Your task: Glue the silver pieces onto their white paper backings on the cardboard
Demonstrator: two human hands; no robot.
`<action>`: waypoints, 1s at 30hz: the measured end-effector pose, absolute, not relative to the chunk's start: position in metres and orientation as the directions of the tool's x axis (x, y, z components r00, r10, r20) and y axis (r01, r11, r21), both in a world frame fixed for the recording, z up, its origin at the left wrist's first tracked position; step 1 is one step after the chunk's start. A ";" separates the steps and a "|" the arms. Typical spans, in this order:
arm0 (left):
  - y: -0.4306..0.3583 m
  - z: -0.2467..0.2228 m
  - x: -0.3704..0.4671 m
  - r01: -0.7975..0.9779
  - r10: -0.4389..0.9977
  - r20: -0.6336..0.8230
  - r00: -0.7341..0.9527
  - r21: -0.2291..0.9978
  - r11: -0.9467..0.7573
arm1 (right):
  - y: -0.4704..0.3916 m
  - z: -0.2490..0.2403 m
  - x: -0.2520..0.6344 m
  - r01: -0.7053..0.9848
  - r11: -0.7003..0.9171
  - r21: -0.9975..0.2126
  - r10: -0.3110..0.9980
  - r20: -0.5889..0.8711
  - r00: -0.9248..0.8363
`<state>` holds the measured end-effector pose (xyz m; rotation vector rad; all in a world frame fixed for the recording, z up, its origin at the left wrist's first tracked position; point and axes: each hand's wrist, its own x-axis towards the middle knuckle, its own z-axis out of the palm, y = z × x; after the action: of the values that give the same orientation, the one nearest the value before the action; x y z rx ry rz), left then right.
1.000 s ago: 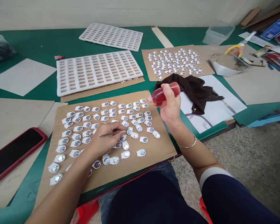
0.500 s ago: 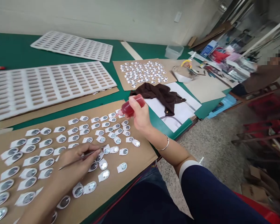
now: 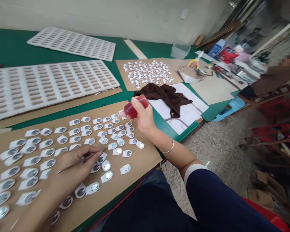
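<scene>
My left hand (image 3: 74,166) is closed around slim metal tweezers (image 3: 83,160), held low over the brown cardboard sheet (image 3: 137,167). Their tip lies just left of a small white tabbed piece with a shiny round disc (image 3: 112,146); I cannot tell if it touches. My right hand (image 3: 144,116) grips a squeeze bottle of red liquid (image 3: 136,106), tilted with its nozzle down to the left. The nozzle is above the pieces at the sheet's upper right. Rows of similar disc pieces (image 3: 47,143) cover the sheet; my left hand and forearm hide some.
Two white slotted trays (image 3: 53,85) lie on the green table (image 3: 12,48) at the back left. Another cardboard holds more disc pieces (image 3: 148,72). A dark brown cloth (image 3: 165,96) rests on white paper. A clear plastic box (image 3: 180,51) stands behind. Someone (image 3: 268,80) sits far right.
The disc piece near the tweezers' tip has shifted slightly away from me, and the tip has drawn back left. My right hand keeps the bottle in nearly the same place. The view has tilted slightly.
</scene>
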<state>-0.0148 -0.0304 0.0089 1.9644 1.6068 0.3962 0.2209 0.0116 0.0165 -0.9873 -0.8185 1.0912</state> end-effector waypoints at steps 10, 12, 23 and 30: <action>-0.040 0.001 -0.010 0.642 0.939 0.033 0.343 0.722 -0.259 | 0.006 0.016 0.217 -0.348 0.206 -0.914 0.956 0.112 0.271; -0.041 -0.002 -0.008 0.623 0.932 0.055 0.358 0.729 -0.282 | 0.005 0.017 0.217 -0.338 0.194 -0.921 0.955 0.098 0.280; -0.039 0.000 -0.008 0.626 0.963 -0.079 0.257 0.773 -0.104 | 0.006 0.019 0.217 -0.331 0.208 -0.920 0.932 0.084 0.352; -0.043 0.002 -0.004 0.628 0.952 -0.092 0.292 0.769 -0.118 | 0.007 0.018 0.219 -0.326 0.210 -0.922 0.935 0.092 0.344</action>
<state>-0.0040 -0.0427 0.0023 1.8345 1.4198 0.5657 0.2188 0.0067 0.0175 -0.9708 -0.7809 1.0123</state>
